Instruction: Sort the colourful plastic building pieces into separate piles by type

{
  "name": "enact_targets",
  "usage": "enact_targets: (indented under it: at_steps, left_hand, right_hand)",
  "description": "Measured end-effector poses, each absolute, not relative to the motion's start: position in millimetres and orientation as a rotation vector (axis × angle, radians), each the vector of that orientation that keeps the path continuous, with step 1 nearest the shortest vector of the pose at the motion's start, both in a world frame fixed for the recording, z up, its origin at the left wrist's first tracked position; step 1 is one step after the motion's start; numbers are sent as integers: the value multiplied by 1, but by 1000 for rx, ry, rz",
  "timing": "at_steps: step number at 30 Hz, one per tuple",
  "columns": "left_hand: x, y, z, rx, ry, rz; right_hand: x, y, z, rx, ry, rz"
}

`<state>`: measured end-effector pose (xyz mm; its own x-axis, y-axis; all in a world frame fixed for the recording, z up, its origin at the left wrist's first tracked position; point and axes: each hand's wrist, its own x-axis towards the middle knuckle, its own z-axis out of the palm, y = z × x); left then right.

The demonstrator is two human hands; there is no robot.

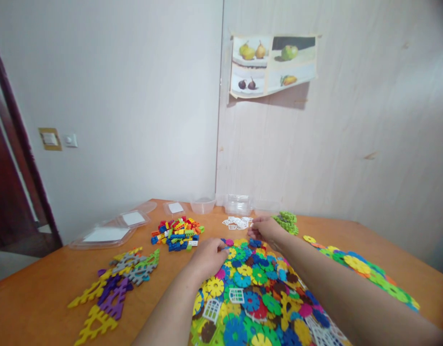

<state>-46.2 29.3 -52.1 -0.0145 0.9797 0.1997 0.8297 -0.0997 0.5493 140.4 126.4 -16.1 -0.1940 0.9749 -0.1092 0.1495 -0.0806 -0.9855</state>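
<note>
A wide heap of coloured plastic flower-shaped discs (257,293) lies on the orange table (44,298) in front of me, with a few white window-shaped pieces mixed in. My left hand (208,257) rests knuckles-up on the heap's far left edge, fingers curled down into the discs; whether it holds one is hidden. My right hand (265,228) reaches past the heap, its fingers pinched together beside a small pile of white window pieces (237,222). What the pinch holds is too small to name.
A pile of small coloured bricks (178,233) lies left of the hands. Yellow, purple and grey toothed flat pieces (113,283) are spread at the left. Clear plastic tubs (237,204) and lids (106,234) stand at the back. Green discs (286,222) and a row of joined discs (365,271) lie right.
</note>
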Motion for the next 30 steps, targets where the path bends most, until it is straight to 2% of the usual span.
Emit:
enact_targets:
  at_steps: [6, 11, 16, 19, 23, 27, 30]
  left_hand:
    - [-46, 29, -50, 2019, 1871, 778]
    - [-47, 31, -53, 2007, 1852, 793]
    - [-47, 30, -51, 1999, 1847, 783]
    - [-47, 29, -51, 2010, 1833, 800]
    - [-48, 28, -51, 2010, 1826, 808]
    - [-49, 29, -51, 1986, 1818, 815]
    - [-49, 29, -50, 1985, 1827, 814]
  right_hand:
    - [147, 89, -19, -1205, -1787, 1286]
    - [158, 39, -11, -991, -2507, 939]
    - [158, 8, -6, -897, -2839, 600]
    - [154, 2, -8, -911, -2874, 384]
    - [149, 1, -9, -948, -2792, 332]
    - [148, 16, -10, -1012, -2600, 378]
    - [145, 45, -16, -1166, -2248, 674]
